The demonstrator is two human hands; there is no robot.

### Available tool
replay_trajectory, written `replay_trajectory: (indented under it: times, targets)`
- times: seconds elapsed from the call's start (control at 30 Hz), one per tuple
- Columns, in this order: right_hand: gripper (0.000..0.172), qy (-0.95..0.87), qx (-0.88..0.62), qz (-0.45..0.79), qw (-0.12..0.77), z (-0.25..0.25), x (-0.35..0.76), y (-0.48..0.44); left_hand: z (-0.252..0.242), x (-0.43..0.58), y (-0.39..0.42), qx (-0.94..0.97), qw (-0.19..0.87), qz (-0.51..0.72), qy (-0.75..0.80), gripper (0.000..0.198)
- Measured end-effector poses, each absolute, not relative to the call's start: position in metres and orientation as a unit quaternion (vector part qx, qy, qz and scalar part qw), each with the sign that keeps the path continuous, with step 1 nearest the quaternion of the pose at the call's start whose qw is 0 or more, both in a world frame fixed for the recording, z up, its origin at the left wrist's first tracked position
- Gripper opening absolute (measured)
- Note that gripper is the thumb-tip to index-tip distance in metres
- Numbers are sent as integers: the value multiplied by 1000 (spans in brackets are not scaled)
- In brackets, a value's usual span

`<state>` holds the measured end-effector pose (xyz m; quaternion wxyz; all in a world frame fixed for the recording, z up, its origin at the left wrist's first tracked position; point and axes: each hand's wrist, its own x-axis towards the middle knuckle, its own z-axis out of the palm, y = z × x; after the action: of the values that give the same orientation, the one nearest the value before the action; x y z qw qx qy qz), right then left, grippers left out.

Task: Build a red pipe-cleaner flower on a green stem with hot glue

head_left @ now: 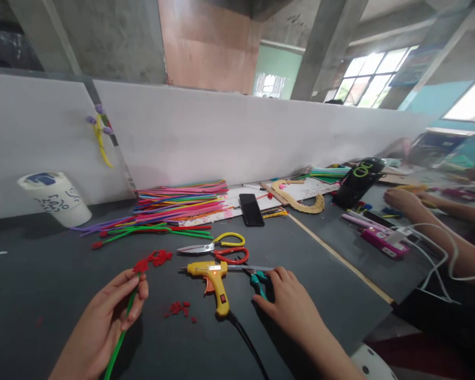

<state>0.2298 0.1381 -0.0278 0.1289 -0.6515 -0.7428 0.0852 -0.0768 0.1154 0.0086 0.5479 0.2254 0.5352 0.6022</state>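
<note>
My left hand (113, 311) pinches a green pipe-cleaner stem (121, 340) just below its ragged red flower head (141, 265). More red petal-like pieces (160, 257) lie right beside the flower. My right hand (287, 295) is over the teal-handled pliers (256, 284), thumb and fingers apart around the handles, which it partly hides. Its fingertips are by the end of a clear glue stick (249, 268), which sticks out from the yellow hot glue gun (214, 282). Between my hands, the glue gun lies on its side, below the red-and-yellow-handled scissors (221, 248).
Small red scraps (178, 309) lie left of the glue gun's cord (245, 338). Behind are coloured pipe cleaners (182, 203), a phone (252, 210), and a white cup (55, 198). Rightward are a black bottle (358, 182), a pink power strip (382, 241) and another person's arms (427, 219).
</note>
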Motion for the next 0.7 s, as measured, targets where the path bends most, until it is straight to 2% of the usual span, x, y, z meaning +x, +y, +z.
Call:
replay_trajectory:
  times: [0.17,0.3,0.37,0.43,0.47,0.5,0.53,0.6,0.7]
  targets:
    - [16,-735,-649,175,93,-15,235,147,6,-75,112,299,553,593,503,20]
    - [11,-705,-618,335,96,2,258,144,8,-73,108,348,550,591,476,20]
    - [20,-679,-589,427,101,6,273,136,11,-72,104,365,540,594,472,21]
    - [43,-635,-564,508,147,7,281,126,14,-70,99,389,527,598,462,17]
    - [50,-532,-519,630,225,7,283,120,14,-69,97,404,518,601,456,15]
    - [52,-432,-471,721,268,7,282,115,15,-68,95,421,508,604,446,14]
    - [52,-367,-432,779,269,8,278,110,15,-67,94,439,498,608,436,13]
    - [55,-316,-371,833,263,11,265,103,17,-64,91,475,475,613,417,12]
    - [51,-407,-353,801,260,22,237,98,24,-60,85,514,441,615,403,11]
